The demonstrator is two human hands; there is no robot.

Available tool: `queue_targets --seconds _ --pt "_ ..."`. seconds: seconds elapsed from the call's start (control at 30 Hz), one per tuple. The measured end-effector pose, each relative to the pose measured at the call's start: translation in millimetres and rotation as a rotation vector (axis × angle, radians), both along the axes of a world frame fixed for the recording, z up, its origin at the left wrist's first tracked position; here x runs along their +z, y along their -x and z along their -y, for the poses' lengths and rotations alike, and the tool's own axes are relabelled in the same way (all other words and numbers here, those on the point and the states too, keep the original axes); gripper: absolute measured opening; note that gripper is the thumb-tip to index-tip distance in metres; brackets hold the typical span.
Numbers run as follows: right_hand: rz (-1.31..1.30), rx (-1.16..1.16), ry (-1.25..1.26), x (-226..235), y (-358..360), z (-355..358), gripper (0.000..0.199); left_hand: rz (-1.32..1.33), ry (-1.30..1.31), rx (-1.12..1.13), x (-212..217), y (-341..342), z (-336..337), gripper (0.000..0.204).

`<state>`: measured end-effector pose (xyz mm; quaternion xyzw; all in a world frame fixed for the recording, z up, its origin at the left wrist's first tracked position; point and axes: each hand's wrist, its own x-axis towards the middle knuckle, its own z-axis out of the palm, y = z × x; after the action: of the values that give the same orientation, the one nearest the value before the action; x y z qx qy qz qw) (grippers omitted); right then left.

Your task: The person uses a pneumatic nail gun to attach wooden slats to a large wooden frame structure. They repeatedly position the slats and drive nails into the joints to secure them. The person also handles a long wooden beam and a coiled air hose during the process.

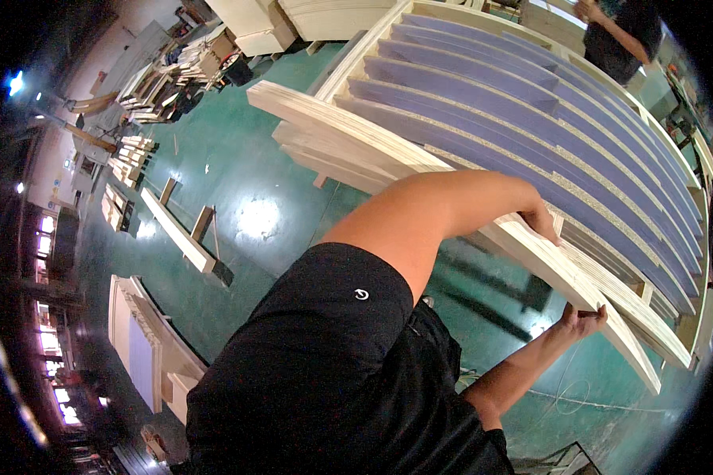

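Note:
A long pale wooden board (562,269) runs along the near side of a large wooden frame (356,67). Rows of curved bluish-purple panels (483,87) with light chipboard edges fill that frame. From above, my left hand (540,220) bends over the board with its fingers curled down at the inner edge; part of the grip is hidden. Lower down to the right, my right hand (585,319) grips the board's outer edge from below, fingertips up against it. Farther left along the same side, another thick pale plank (333,119) sticks out past the frame's corner.
Another person (622,39) stands across the frame at the far right. On the green floor (245,190) at left lie a long beam (178,229) and stacked timber (131,162). A panel assembly (139,340) stands at lower left. A thin cable (586,400) lies at lower right.

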<state>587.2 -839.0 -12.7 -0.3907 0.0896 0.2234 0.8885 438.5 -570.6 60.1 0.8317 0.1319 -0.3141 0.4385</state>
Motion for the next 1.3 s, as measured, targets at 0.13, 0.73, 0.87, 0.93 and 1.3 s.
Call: queue_targets --seconds 0.13,0.73,0.87,0.93,1.3 --pt "-0.131 0.066 -0.124 6 0 9 0.067 0.065 -0.113 -0.022 -45 -11 -18 0.071" --pt "0.084 -0.315 0.077 35 38 50 0.057 0.323 -0.757 -0.339 -6 31 31 0.059" --pt "0.031 -0.187 -0.080 -7 10 79 0.059 0.267 -0.784 -0.360 -11 39 29 0.089" --pt "0.033 -0.212 -0.105 9 16 79 0.060 0.202 -0.696 -0.362 6 40 26 0.074" --pt "0.149 -0.238 -0.319 91 34 1 0.059 0.599 -0.768 -0.321 143 157 42 0.089"
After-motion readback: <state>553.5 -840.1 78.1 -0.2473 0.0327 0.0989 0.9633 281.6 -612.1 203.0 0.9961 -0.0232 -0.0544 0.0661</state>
